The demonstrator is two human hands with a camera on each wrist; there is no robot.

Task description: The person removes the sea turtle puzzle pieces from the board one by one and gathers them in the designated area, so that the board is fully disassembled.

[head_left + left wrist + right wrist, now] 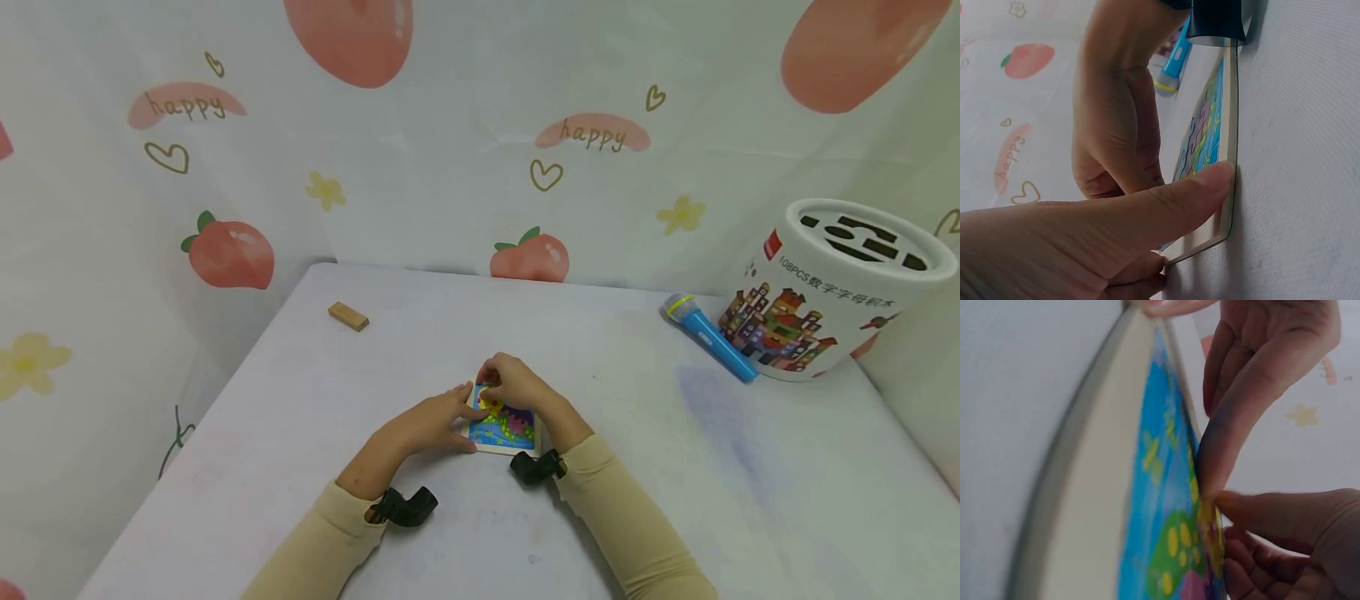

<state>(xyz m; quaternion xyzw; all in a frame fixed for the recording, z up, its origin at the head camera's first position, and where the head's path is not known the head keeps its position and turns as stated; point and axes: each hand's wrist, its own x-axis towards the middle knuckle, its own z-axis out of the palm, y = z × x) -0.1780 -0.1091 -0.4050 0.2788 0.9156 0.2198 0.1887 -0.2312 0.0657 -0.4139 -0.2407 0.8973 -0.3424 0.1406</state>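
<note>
A small picture puzzle board (487,434) with a pale frame and a bright blue, green and purple picture lies flat on the white table. My left hand (431,423) holds the board at its left side. In the left wrist view its thumb (1213,179) presses the frame's edge, with other fingers at the adjoining edge. The left index finger (1225,440) reaches over the picture. At the board's upper left, my right hand (522,386) pinches a yellow part (491,403) of the puzzle between thumb and fingers. The fingers hide some of that part.
A small wooden block (348,316) lies at the back left. At the back right, a blue toy microphone (712,337) leans against a large white bucket (847,308) with a slotted lid. A printed cloth (450,167) hangs behind the table.
</note>
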